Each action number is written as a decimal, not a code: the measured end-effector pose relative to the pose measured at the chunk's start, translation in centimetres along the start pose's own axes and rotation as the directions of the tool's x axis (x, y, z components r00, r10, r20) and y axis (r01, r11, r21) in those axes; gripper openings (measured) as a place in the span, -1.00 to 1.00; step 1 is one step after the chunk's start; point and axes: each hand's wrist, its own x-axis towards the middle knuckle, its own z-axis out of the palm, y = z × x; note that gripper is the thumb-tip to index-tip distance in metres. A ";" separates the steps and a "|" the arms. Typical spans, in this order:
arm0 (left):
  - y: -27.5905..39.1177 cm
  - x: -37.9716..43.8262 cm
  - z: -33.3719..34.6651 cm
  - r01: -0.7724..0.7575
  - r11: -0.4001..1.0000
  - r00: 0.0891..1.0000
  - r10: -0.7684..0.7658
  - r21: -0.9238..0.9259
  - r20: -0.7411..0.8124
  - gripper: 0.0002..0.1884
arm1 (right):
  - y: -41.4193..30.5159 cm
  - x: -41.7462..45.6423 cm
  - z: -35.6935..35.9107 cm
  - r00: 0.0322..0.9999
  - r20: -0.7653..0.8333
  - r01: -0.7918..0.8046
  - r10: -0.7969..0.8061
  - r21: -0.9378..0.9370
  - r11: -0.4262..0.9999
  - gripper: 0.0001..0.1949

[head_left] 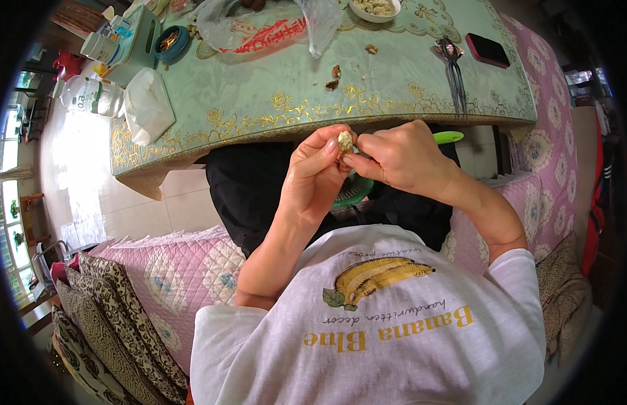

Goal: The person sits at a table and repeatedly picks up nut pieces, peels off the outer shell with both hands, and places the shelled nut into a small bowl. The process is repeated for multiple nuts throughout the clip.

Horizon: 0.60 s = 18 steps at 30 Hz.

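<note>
Between the thumb and fingers of my left hand point(321, 169) is a pale, lumpy walnut kernel point(345, 141). My right hand point(407, 157) is close against it from the right, thumb and index finger pinched together near the kernel; whether a bit of skin is between them cannot be told. Under my hands, on my lap, a green basket point(358, 192) shows in part. Brown walnut pieces point(332, 85) lie on the table beyond my hands, with another piece point(371, 49) farther off. A white bowl point(375, 10) of pale kernels stands at the far side.
The cloth-covered table point(252, 101) holds a plastic bag point(273, 30), a blue bowl point(171, 43), a white bag-like container point(149, 104), metal tongs or a nutcracker point(452, 76) and a phone point(488, 50). A clear bottle point(90, 95) stands at left. A light-green handle point(448, 137) juts out beside my right hand.
</note>
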 end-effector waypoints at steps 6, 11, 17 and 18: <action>-0.1 0.0 0.9 0.010 0.999 0.998 -0.013 -0.049 -0.054 -0.79 | -0.4 -0.1 -0.4 0.999 -0.029 -0.026 0.026 -0.008 1.000 -0.64; 0.0 0.0 1.0 -0.034 0.999 0.999 0.034 -0.003 -0.022 -0.77 | 0.2 -0.2 -0.8 0.997 -0.041 -0.070 0.069 -0.019 0.997 -0.59; 0.2 -0.1 0.8 -0.073 0.995 0.997 0.073 0.070 0.003 -0.76 | 0.0 -0.3 -0.7 0.997 0.004 -0.073 0.073 0.015 0.997 -0.61; 0.3 -0.1 0.7 -0.070 0.995 0.998 0.070 0.078 0.012 -0.76 | -0.1 -0.3 -0.7 0.997 0.021 -0.076 0.076 0.034 0.996 -0.61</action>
